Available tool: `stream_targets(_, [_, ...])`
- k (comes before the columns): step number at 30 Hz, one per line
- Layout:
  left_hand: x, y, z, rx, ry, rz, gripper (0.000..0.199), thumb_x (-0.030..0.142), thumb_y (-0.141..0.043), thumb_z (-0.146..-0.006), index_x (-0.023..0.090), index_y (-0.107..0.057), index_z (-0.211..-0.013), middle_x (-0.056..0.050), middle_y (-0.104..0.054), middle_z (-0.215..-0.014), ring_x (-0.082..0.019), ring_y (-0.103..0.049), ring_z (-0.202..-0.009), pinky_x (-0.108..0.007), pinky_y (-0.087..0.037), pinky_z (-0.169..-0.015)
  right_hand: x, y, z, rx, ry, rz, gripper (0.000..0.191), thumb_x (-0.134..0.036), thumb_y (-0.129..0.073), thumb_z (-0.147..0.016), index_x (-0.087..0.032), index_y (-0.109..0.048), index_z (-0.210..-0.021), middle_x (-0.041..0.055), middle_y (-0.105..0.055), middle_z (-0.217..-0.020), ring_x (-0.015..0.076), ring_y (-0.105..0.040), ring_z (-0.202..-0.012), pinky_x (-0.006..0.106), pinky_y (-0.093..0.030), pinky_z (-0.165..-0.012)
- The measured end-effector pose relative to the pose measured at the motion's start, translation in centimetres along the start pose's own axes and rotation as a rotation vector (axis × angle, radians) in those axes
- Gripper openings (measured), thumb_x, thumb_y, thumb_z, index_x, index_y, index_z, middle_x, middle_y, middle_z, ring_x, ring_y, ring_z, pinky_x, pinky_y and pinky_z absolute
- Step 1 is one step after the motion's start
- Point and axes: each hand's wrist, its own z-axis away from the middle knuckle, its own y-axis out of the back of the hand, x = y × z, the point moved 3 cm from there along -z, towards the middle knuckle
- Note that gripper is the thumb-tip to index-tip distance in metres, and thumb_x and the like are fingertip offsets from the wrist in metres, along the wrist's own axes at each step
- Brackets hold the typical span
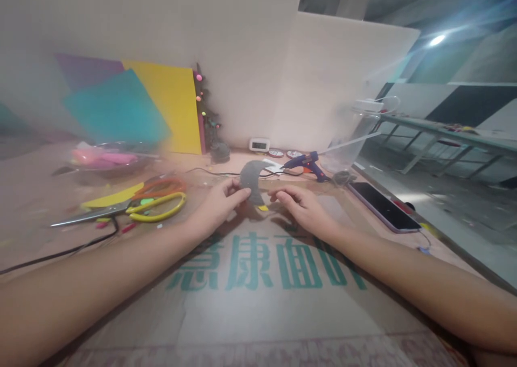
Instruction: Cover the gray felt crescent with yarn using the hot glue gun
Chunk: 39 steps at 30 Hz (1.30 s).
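A grey crescent-shaped piece (252,181) stands upright in my left hand (226,201), its left edge pinched between thumb and fingers. A small yellow piece (263,208) shows at its lower tip. My right hand (297,204) is just to the right of the crescent, apart from it, with the thumb and fingertips close together; whether anything tiny is between them is too small to tell. Beneath both hands lies a brown cardboard sheet (258,313) with green printed characters.
Yellow-handled scissors (157,207) lie at left, near a bowl of pink items (107,157). A blue glue gun (309,165) and white clock (259,145) are behind the hands. A phone (384,206) lies right, near a clear container (351,135). Coloured sheets (161,103) lean behind.
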Motion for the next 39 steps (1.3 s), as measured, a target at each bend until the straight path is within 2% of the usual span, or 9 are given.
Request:
stream_targets(5, [-0.2, 0.1, -0.2, -0.02, -0.012, 0.073, 0.025, 0.04, -0.065, -0.08, 0.017, -0.058, -0.087, 0.001, -0.064, -0.073, -0.014, -0.06, -0.069, -0.025, -0.046, -0.065, 0.2, -0.5, 0.0, -0.042, -0.042, 0.075, 0.028, -0.037, -0.06, -0.087, -0.017, -0.069, -0.106, 0.0029, -0.072, -0.083, 0.0134, -0.056, -0.061, 0.025, -0.041, -0.056])
stream_targets(10, [0.5, -0.3, 0.1, -0.084, -0.016, 0.071, 0.028, 0.038, -0.065, -0.079, 0.017, -0.058, -0.095, 0.001, -0.065, -0.076, -0.014, -0.062, -0.07, -0.025, -0.048, -0.067, 0.2, -0.5, 0.0, -0.009, 0.006, 0.095, 0.021, -0.029, -0.054, -0.091, -0.017, -0.068, -0.08, 0.0014, -0.068, -0.072, 0.0138, -0.057, -0.065, 0.025, -0.041, -0.06])
stream_targets(15, [0.8, -0.4, 0.5, -0.108, 0.036, -0.079, 0.031, 0.043, -0.063, -0.078, 0.015, -0.064, -0.091, -0.003, -0.066, -0.076, -0.016, -0.059, -0.066, -0.025, -0.045, -0.059, -0.1, -0.4, -0.1, -0.021, 0.034, 0.114, 0.02, -0.026, -0.052, -0.091, -0.018, -0.065, -0.078, 0.001, -0.067, -0.072, 0.0144, -0.058, -0.067, 0.025, -0.042, -0.063])
stream_targets(20, [0.9, -0.3, 0.8, -0.048, 0.082, -0.163, 0.038, 0.054, -0.061, -0.079, 0.016, -0.063, -0.077, 0.001, -0.059, -0.063, -0.012, -0.049, -0.052, -0.023, -0.037, -0.049, -0.3, -0.2, 0.0, -0.031, 0.035, 0.087, 0.023, -0.027, -0.05, -0.093, -0.018, -0.065, -0.079, 0.0016, -0.068, -0.075, 0.0152, -0.061, -0.072, 0.026, -0.045, -0.067])
stream_targets(24, [1.1, 0.0, 0.8, -0.006, 0.077, -0.144, 0.039, 0.055, -0.061, -0.079, 0.016, -0.06, -0.074, 0.001, -0.056, -0.062, -0.011, -0.046, -0.051, -0.023, -0.035, -0.049, 0.0, -0.1, 0.0, 0.013, -0.037, -0.044, 0.022, -0.032, -0.049, -0.093, -0.017, -0.066, -0.097, 0.0037, -0.071, -0.089, 0.0166, -0.065, -0.081, 0.026, -0.048, -0.071])
stream_targets(26, [1.0, 0.1, 0.7, 0.014, 0.045, -0.16, 0.041, 0.057, -0.06, -0.079, 0.016, -0.061, -0.074, 0.0, -0.058, -0.065, -0.012, -0.049, -0.056, -0.024, -0.036, -0.052, 0.4, -0.3, -0.1, 0.001, -0.085, -0.067, 0.022, -0.033, -0.056, -0.089, -0.017, -0.066, -0.1, 0.0034, -0.071, -0.086, 0.0156, -0.064, -0.074, 0.026, -0.048, -0.065])
stream_targets(28, [0.9, 0.3, 0.4, 0.032, 0.003, -0.185, 0.043, 0.057, -0.059, -0.08, 0.015, -0.061, -0.073, -0.001, -0.06, -0.067, -0.013, -0.052, -0.061, -0.024, -0.037, -0.056, 0.6, -0.5, -0.1, -0.009, -0.101, -0.022, 0.02, -0.033, -0.06, -0.086, -0.017, -0.069, -0.094, 0.0018, -0.07, -0.078, 0.0137, -0.06, -0.064, 0.024, -0.046, -0.059])
stream_targets(32, [0.5, 0.3, 0.3, 0.015, -0.018, -0.198, 0.043, 0.058, -0.059, -0.079, 0.015, -0.063, -0.074, -0.002, -0.062, -0.069, -0.015, -0.054, -0.064, -0.026, -0.04, -0.059, 0.5, -0.5, 0.1, 0.027, -0.036, 0.072, 0.017, -0.03, -0.06, -0.086, -0.018, -0.07, -0.085, 0.0019, -0.071, -0.074, 0.0135, -0.059, -0.063, 0.025, -0.045, -0.059])
stream_targets(39, [0.8, 0.1, 0.5, 0.032, 0.033, -0.154, 0.032, 0.047, -0.064, -0.077, 0.016, -0.067, -0.083, -0.004, -0.069, -0.076, -0.017, -0.061, -0.067, -0.025, -0.045, -0.058, -0.6, -0.4, 0.6, -0.023, 0.147, 0.168, 0.02, -0.032, -0.055, -0.092, -0.02, -0.071, -0.088, 0.0043, -0.073, -0.084, 0.0167, -0.063, -0.074, 0.029, -0.046, -0.069])
